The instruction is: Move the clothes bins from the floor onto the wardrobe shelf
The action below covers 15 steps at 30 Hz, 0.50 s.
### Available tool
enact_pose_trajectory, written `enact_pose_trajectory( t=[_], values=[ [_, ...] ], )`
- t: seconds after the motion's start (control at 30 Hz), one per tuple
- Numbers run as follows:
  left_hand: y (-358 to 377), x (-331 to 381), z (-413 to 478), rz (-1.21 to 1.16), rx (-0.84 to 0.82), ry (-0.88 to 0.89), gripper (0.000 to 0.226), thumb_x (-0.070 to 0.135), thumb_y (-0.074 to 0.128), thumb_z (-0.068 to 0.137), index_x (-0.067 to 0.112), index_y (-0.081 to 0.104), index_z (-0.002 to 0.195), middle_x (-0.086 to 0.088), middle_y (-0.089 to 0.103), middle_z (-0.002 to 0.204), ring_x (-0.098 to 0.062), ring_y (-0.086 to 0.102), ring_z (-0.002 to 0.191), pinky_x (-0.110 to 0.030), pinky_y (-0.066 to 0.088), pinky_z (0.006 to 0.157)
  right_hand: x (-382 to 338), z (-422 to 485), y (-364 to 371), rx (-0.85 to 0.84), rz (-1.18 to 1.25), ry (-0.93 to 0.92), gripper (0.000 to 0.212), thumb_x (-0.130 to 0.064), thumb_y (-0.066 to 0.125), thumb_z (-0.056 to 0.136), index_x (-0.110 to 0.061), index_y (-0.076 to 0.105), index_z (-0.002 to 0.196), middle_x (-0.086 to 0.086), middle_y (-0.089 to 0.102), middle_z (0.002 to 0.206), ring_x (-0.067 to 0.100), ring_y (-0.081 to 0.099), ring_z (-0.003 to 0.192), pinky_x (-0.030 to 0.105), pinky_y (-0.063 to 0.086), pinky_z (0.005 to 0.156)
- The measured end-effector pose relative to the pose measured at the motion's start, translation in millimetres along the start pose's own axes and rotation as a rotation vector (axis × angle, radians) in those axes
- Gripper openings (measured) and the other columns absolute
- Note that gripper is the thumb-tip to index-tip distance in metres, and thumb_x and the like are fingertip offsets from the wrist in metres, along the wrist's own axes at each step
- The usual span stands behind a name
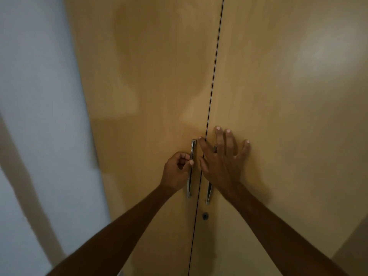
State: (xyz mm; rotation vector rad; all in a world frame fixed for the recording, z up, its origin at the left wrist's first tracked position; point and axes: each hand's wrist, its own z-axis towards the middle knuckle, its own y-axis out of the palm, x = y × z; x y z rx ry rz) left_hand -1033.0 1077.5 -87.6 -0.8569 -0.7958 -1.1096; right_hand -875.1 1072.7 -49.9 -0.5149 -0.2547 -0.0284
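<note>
A light wooden wardrobe fills the view, both doors closed with a thin dark seam between them. My left hand (178, 170) is curled around the metal handle (191, 168) of the left door (149, 96). My right hand (223, 158) lies flat with fingers spread on the right door (288, 116), covering most of that door's handle (208, 193). No clothes bins and no shelf are in view.
A keyhole (205, 216) sits on the right door below the handles. A pale wall (35, 96) runs along the left of the wardrobe. Another pale surface (354, 250) shows at the bottom right corner.
</note>
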Motion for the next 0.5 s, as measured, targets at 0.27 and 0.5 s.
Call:
enact_pose_trajectory(
  t=[0.27, 0.5],
  values=[
    [-13.6, 6.5, -12.1, 0.058, 0.0, -0.055, 0.008, 0.017, 0.061, 0.092, 0.021, 0.067, 0.088, 0.001, 0.068, 0.079, -0.015, 0.064, 0.072, -0.03, 0.052, 0.064, -2.2, -1.7, -17.1, -0.193, 0.077, 0.007, 0.069, -0.06, 0.048, 0.083, -0.035, 0.028, 0.145, 0.014, 0.014, 0.159, 0.037, 0.012, 0.146, 0.075, 0.009, 0.104],
    [-49.3, 17.7, -50.9, 0.293, 0.083, 0.008, 0.008, 0.023, 0.058, 0.093, 0.024, 0.066, 0.092, 0.012, 0.067, 0.088, -0.004, 0.062, 0.081, -0.024, 0.051, 0.07, -4.0, -12.2, -44.2, -0.291, 0.377, 0.034, 0.063, -0.056, 0.052, 0.081, -0.036, 0.035, 0.138, 0.012, 0.013, 0.158, 0.035, 0.007, 0.146, 0.072, 0.007, 0.108]
  ],
)
